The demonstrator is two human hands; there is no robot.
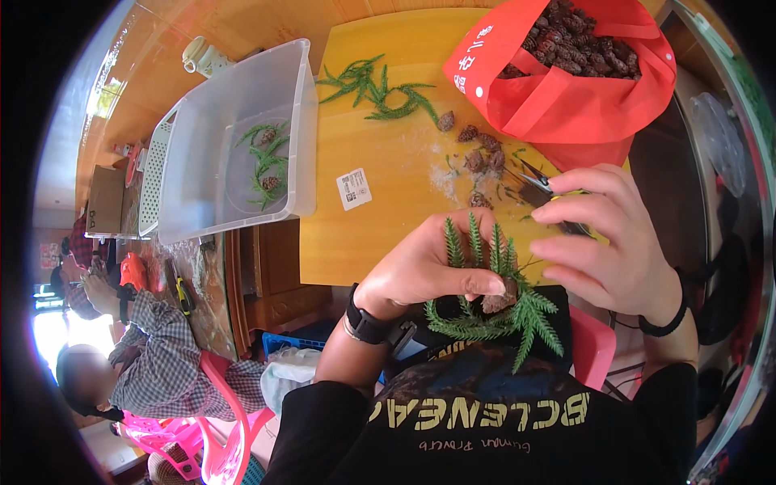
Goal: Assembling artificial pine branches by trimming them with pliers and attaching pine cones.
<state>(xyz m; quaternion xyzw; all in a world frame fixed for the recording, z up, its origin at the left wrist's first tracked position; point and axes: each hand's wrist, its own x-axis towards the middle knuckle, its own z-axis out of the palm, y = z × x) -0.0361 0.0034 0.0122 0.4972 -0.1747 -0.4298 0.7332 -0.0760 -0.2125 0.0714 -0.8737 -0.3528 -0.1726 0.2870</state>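
My left hand (pixel 428 263) grips a pine cone (pixel 499 301) ringed by green artificial pine sprigs (pixel 529 317), held close to my chest at the table's near edge. The thumb presses on the cone, and sprig tips stick up past the fingers. To the right of it, my right hand (pixel 602 230) is open, its fingers spread and bent, with nothing visible between them. Just beyond its fingertips lies a pair of scissors (pixel 533 179), partly hidden by the hand. Several loose pine cones (pixel 487 153) lie on the yellow table (pixel 380 242) beside the blades.
A red bag (pixel 558 105) full of pine cones stands at the far right. Coiled green sprigs (pixel 392 101) and a white label (pixel 353 188) lie on the table. To the left, a clear plastic bin (pixel 242 89) holds finished-looking cone-and-sprig pieces. Another person (pixel 153 356) sits at far left.
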